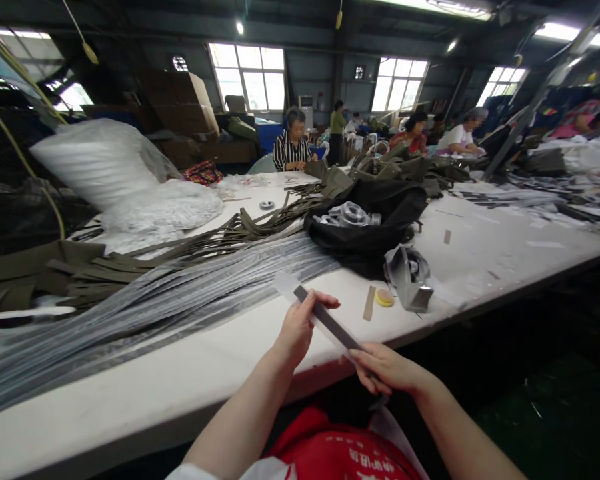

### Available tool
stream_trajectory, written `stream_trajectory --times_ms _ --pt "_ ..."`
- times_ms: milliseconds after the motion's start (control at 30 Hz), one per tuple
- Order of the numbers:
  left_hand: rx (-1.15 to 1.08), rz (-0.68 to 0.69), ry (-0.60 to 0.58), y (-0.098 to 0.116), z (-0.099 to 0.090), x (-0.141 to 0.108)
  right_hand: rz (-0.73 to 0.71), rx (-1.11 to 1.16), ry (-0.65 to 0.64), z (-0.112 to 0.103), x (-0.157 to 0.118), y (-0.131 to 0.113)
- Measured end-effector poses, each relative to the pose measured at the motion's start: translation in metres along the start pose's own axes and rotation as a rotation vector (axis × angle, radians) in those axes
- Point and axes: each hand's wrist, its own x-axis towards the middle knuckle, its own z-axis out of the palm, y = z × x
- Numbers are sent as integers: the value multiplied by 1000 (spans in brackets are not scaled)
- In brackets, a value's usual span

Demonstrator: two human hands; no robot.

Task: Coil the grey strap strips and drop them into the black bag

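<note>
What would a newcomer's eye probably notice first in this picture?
Probably the dark strip held between the left hand and right hand, at the near edge of the white table. Next, the long grey bundle sweeping leftward across the tabletop. Farther back on the left, a bulging plastic sack also stands out.

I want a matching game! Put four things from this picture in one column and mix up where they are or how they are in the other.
Things:
1. Grey strip
2. Yellow disc
3. Black cloth
4. Bulging whitish bag

Places and states:
A. Has shiny bundles lying in it
B. At the left side of the picture
C. Held by the left hand and right hand
D. Right beside a flat brown piece

Pairs: 1-C, 2-D, 3-A, 4-B
</note>
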Motion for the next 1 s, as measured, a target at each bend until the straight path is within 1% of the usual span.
stream_trajectory --times_ms 67,167,233,333,400,500,567,633,700,767,833,867,933,967,1000 --pt "-9 -34 -46 -1 3 -2 -18 3 9 3 0 -2" --pt "-83 -78 -188 3 9 -5 -99 25 67 6 1 -3" --pt "-139 -112 -265 7 13 -6 -160 36 81 8 2 -4" --pt "-204 -178 -344 11 17 -8 -224 18 76 9 5 -6" --pt "-207 -248 -388 10 18 -9 -261 -1 105 10 6 -8" --pt "-130 -339 -428 5 20 -12 -273 -6 162 12 6 -14" --pt "-70 -324 -424 -2 21 -14 -262 31 171 14 6 -17" --pt "-17 -276 -402 -11 23 -16 -255 91 179 18 7 -18" --pt "33 -267 -388 -22 22 -17 -245 158 220 21 11 -18" --pt "66 -293 -393 -29 19 -17 -220 220 283 24 14 -16" --pt "54 -307 -427 -29 10 -13 -195 259 320 21 15 -11" --pt "30 -302 -447 -24 5 -10 -182 252 320 18 14 -8" --pt "-21 -268 -455 -6 -9 -1 -134 168 282 9 9 -1" --pt "-12 -246 -444 5 -16 4 -103 95 252 3 5 2" --pt "45 -228 -435 15 -23 8 -70 13 223 -4 2 4"
